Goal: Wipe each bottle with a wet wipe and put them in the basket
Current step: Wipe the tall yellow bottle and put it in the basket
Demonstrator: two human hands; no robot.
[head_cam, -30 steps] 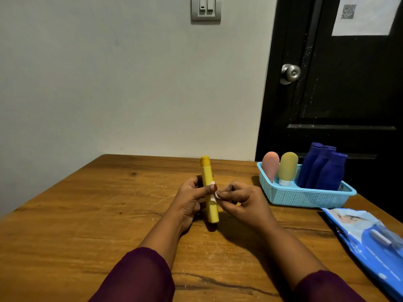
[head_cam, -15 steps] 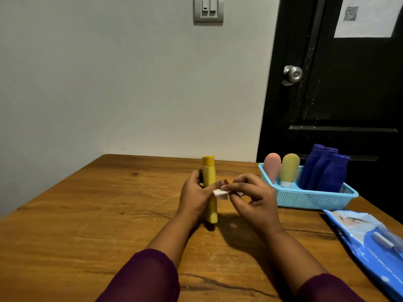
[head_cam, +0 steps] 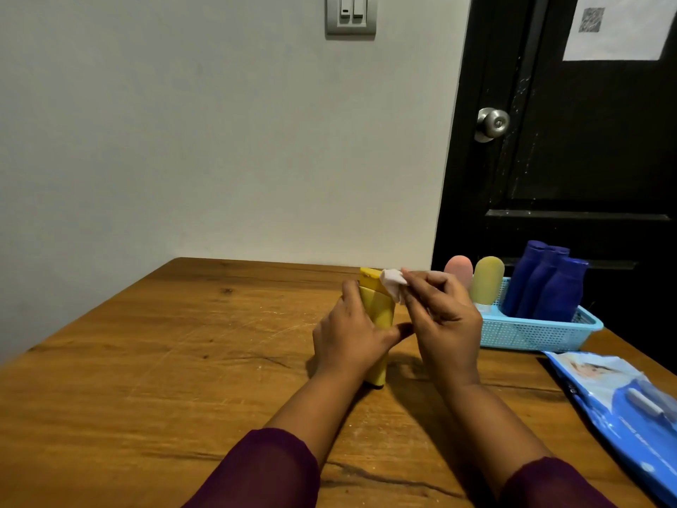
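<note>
A yellow tube-shaped bottle point(head_cam: 379, 306) stands upright on the wooden table point(head_cam: 183, 361). My left hand point(head_cam: 350, 337) grips its lower body from the left. My right hand point(head_cam: 441, 317) pinches a small white wet wipe point(head_cam: 392, 286) against the bottle's yellow cap. To the right, a light blue basket point(head_cam: 531, 333) holds a pink bottle point(head_cam: 459, 271), a yellow-green bottle point(head_cam: 487, 280) and three dark blue bottles point(head_cam: 546, 287).
A blue pack of wet wipes point(head_cam: 622, 405) lies at the table's right edge, just in front of the basket. A black door with a metal knob point(head_cam: 492, 123) stands behind the basket. A grey wall runs behind the table.
My right hand has carried the wipe up from the bottle's middle to its cap. My left hand has shifted lower on the bottle, which has turned so its wide face shows.
</note>
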